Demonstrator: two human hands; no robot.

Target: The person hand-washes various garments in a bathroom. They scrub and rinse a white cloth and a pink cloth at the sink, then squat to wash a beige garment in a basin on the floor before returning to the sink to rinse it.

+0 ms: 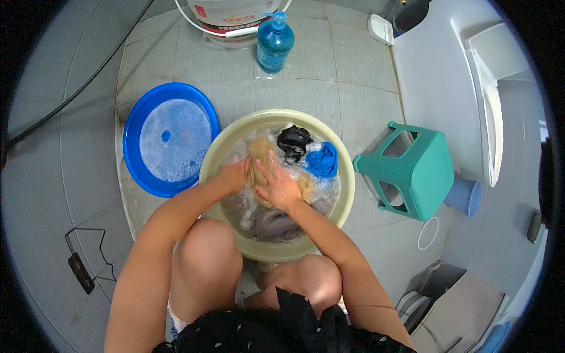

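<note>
A cream-coloured basin (352, 187) of sudsy water stands on the floor in front of my knees. A tan wet cloth (259, 152) lies bunched in its middle. My left hand (235, 175) grips the left edge of this cloth, its fingertips partly hidden by fabric and suds. On the cloth's right side rests my right hand (279, 186), palm down, with the fingers stretched out and apart. Beyond it, a black cloth (293, 142) and a bright blue cloth (322, 160) float in the foam. A grey-brown cloth (274, 225) is soaking at the basin's near side.
To the left, a blue basin (130, 154) of foamy water almost touches the cream one. A blue pump bottle (275, 46) and a white bucket (229, 15) stand beyond. At right, a green stool (432, 176) lies on its side near a blue-grey bin (471, 199) and white tub (426, 76).
</note>
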